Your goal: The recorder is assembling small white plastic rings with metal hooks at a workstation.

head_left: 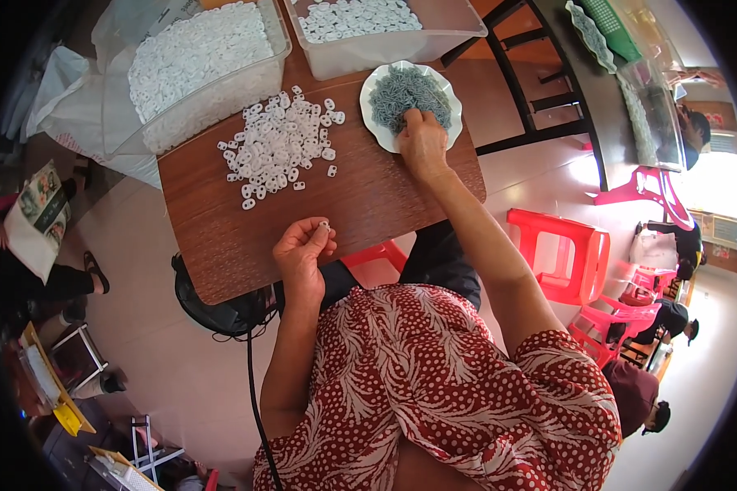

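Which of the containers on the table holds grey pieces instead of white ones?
The white plate under the right hand. Its pile is grey; both clear bins, left and right, hold white pieces like the loose heap.

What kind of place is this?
Probably a small workshop for hand assembly. Bins full of white plastic rings, a loose pile on the wooden table, and other people at red stools.

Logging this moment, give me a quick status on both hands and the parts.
Left hand pinches one small white ring in its fingers. Right hand reaches into the white plate of grey pieces. White ring pile lies between, nothing blocking.
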### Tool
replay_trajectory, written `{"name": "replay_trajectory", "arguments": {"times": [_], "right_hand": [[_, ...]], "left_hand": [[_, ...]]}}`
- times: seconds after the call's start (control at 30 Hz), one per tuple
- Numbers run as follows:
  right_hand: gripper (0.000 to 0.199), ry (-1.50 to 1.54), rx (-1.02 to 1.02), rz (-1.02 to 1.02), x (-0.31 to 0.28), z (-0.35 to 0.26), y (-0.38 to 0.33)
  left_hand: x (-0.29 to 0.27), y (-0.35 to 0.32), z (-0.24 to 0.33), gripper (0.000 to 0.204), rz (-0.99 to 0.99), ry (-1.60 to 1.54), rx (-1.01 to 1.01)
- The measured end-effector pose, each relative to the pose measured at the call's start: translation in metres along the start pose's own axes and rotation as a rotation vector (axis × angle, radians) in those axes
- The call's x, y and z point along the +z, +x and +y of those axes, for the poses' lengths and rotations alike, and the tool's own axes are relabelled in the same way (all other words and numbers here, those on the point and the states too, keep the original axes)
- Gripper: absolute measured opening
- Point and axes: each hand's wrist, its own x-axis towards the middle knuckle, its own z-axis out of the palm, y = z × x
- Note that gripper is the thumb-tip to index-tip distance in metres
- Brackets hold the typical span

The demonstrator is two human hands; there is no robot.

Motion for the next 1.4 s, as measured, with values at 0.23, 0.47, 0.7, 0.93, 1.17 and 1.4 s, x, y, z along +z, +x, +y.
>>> {"name": "replay_trajectory", "arguments": {"times": [0.23,0.47,0.7,0.93,1.17,1.4], "right_hand": [[0.017,0.223,0.125,-0.012,-0.011,-0.001,0.005],[0.015,0.506,0.007,-0.089,-0.011,-0.061,-0.022],[0.028,0.398,-0.153,-0.141,0.012,-0.071,-0.036],[0.031,0.510,-0.125,-0.155,-0.002,-0.063,-0.037],[0.018,0.441,-0.113,-0.123,-0.002,-0.050,-0.051],[0.010,0.378,-0.038,-0.079,-0.005,-0.048,-0.066]], "left_hand": [[-0.005,0.004,-0.003,0.010,-0.002,-0.031,0.003],[-0.010,0.012,-0.007,0.012,0.028,-0.035,-0.016],[-0.015,0.014,-0.008,0.013,0.036,-0.026,0.008],[-0.016,0.014,-0.007,0.012,0.038,-0.026,0.007],[-0.017,0.014,-0.006,0.011,0.031,-0.037,-0.005],[-0.018,0.016,-0.007,0.012,0.038,-0.027,0.000]]}}
